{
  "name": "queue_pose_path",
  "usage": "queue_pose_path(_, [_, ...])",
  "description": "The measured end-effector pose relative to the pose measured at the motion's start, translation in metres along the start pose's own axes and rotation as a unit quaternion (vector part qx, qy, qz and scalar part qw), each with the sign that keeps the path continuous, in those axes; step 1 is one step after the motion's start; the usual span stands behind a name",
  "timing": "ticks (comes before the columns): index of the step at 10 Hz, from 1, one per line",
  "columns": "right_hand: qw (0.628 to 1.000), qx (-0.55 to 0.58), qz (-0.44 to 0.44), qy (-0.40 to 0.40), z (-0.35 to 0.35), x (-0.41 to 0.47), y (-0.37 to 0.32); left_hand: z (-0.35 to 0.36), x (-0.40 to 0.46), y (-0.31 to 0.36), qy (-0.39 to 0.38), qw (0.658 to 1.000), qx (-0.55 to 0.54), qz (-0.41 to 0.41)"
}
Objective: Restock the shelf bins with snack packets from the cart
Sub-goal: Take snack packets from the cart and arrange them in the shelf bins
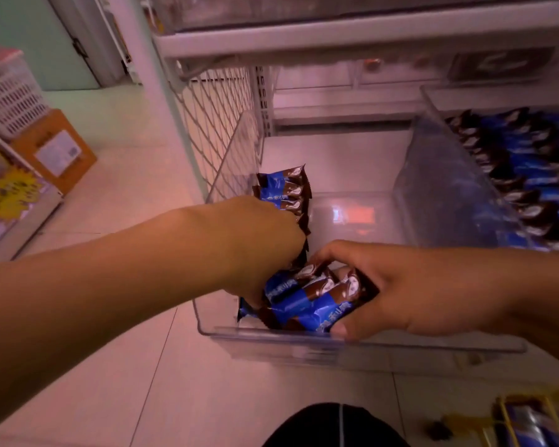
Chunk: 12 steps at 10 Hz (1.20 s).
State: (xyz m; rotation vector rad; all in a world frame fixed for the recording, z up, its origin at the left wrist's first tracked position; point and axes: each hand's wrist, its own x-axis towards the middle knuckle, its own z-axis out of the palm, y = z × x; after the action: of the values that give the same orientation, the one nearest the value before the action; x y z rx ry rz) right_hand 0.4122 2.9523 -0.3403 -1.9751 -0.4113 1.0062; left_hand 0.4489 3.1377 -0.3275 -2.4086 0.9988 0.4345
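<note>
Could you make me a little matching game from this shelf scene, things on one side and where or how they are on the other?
Things:
1. right hand
2. left hand
3. neighbouring bin
4. cardboard box

States:
a. on the floor at left
b. full of blue packets
c. grips a bundle of packets at the bin's front
d. reaches into the clear bin by the upright packets

Pairs: 1-c, 2-d, 3-b, 4-a

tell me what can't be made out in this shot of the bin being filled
Head view, the only one:
- Left hand: fingers hidden behind its own back and the packets.
- Neighbouring bin: cut off by the right edge.
- Upper shelf: contents blurred.
- Packet print: too blurred to read.
</note>
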Motion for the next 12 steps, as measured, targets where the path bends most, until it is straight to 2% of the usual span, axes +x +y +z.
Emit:
queue_pose_path(1, [0.999,-0.046,0.024,-0.012,0.0,0.003,-0.002,-0.005,0.004,-0.005,-0.077,0.995,-0.041,0.054])
queue_pose_path(2, [0.992,-0.123,0.027,-0.011,-0.001,0.004,-0.007,-0.012,0.005,-0.009,-0.129,0.98,-0.14,0.057])
queue_pose_path(3, [0.991,-0.132,0.016,0.006,0.001,0.006,-0.007,-0.013,0.008,-0.014,-0.122,0.966,-0.223,0.055])
queue_pose_path(5, [0.984,-0.177,0.025,-0.008,0.004,0.006,-0.006,-0.017,0.011,-0.004,-0.166,0.965,-0.197,0.044])
queue_pose_path(6, [0.964,-0.26,0.02,0.041,-0.006,0.0,-0.009,-0.014,0.011,0.009,-0.131,0.985,-0.102,0.056])
queue_pose_path(7, [0.948,-0.303,0.032,0.086,-0.017,-0.008,-0.012,-0.013,0.014,0.017,-0.152,0.98,-0.125,0.042])
queue_pose_path(8, [0.936,-0.34,0.058,0.072,-0.015,-0.009,-0.01,-0.022,0.012,0.021,-0.213,0.961,-0.175,0.025])
queue_pose_path(9, [0.921,-0.378,0.061,0.067,-0.011,-0.007,-0.007,-0.015,0.02,0.016,-0.19,0.973,-0.122,0.046])
queue_pose_path(10, [0.927,-0.358,0.063,0.087,-0.012,-0.007,-0.01,-0.015,0.02,0.017,-0.223,0.969,-0.102,0.024])
queue_pose_path(11, [0.921,-0.362,0.052,0.138,-0.017,-0.008,-0.013,-0.015,0.015,0.01,-0.171,0.971,-0.154,0.067])
queue_pose_path(12, [0.89,-0.403,0.05,0.206,-0.02,-0.009,-0.018,-0.013,0.007,0.012,-0.087,0.957,-0.261,0.095])
